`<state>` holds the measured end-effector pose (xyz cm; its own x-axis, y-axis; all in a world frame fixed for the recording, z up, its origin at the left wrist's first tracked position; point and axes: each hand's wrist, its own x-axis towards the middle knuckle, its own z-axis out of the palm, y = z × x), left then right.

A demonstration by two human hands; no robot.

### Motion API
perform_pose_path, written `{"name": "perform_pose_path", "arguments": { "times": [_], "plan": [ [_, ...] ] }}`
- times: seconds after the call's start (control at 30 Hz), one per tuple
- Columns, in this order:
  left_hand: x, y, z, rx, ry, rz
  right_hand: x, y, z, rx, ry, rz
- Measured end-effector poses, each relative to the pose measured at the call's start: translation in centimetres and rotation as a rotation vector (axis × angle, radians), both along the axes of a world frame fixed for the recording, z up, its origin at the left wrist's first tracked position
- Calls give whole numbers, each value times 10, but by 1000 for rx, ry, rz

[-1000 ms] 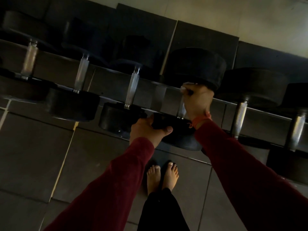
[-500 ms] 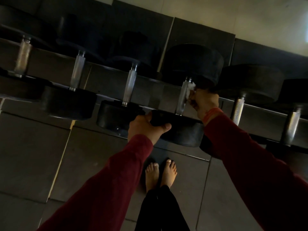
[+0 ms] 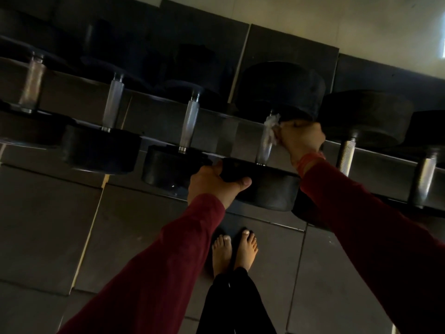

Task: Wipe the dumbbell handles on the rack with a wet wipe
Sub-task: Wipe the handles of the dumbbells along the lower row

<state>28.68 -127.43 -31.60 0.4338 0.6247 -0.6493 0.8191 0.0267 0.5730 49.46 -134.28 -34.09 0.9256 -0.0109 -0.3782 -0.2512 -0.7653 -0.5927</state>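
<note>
Since the earlier frames the right hand [image 3: 299, 138] has slid from wrapping the middle of the handle to its far end, so most of the bright shaft is bared again. It now pinches the wet wipe [image 3: 271, 127], a crumpled white wad, against the top of the dumbbell handle [image 3: 264, 145], just under the far weight head [image 3: 279, 90]. The left hand [image 3: 212, 183] grips the rim of the near weight head [image 3: 262, 186], thumb across its face, most likely to keep the dumbbell from rolling on the rack [image 3: 156, 112] while the wipe drags along the metal.

The task's thing, the handle being cleaned, sits fourth from the left in the row. Neighbouring handles stand on either side: one to the left [image 3: 189, 124] and one to the right [image 3: 346, 153], each walled in by black heads. Room for the wiping hand is tight at the far end, where knuckles press close beneath the head's underside, though the light is dim and I cannot tell whether they touch it. Toward the near head the shaft is open for a downward stroke. Bare feet [image 3: 234, 251] stand on the floor mats [image 3: 48, 225] right below the rack's front edge.
</note>
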Motion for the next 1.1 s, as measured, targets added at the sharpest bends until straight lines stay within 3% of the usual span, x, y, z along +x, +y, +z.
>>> {"name": "perform_pose_path", "arguments": {
  "times": [0.17, 0.3, 0.5, 0.67, 0.73, 0.8, 0.93, 1.0, 1.1],
  "plan": [
    [0, 0, 2, -2, -17, 32, -20, -3, 13, 52, -114, 282],
    [0, -1, 3, -12, -24, 52, -31, 0, 10, -192, -114, 689],
    [0, -3, 5, -55, -19, 102, -21, 25, 12, -292, -215, 718],
    [1, -3, 11, -58, -13, 102, -32, 19, 22, -564, -210, 1071],
    [4, -4, 17, -16, -15, 66, -23, 9, 30, -580, -140, 1151],
    [10, -8, 27, 58, -32, 12, -6, -6, 36, -424, 15, 971],
    [24, -30, 52, 234, -136, -83, 23, -53, 46, 216, 472, 393],
    [35, -53, 60, 337, -226, -130, 33, -80, 55, 362, 627, 347],
    [56, -98, 65, 251, -308, -182, 53, -124, 65, 330, 680, 497]
  ]
}}
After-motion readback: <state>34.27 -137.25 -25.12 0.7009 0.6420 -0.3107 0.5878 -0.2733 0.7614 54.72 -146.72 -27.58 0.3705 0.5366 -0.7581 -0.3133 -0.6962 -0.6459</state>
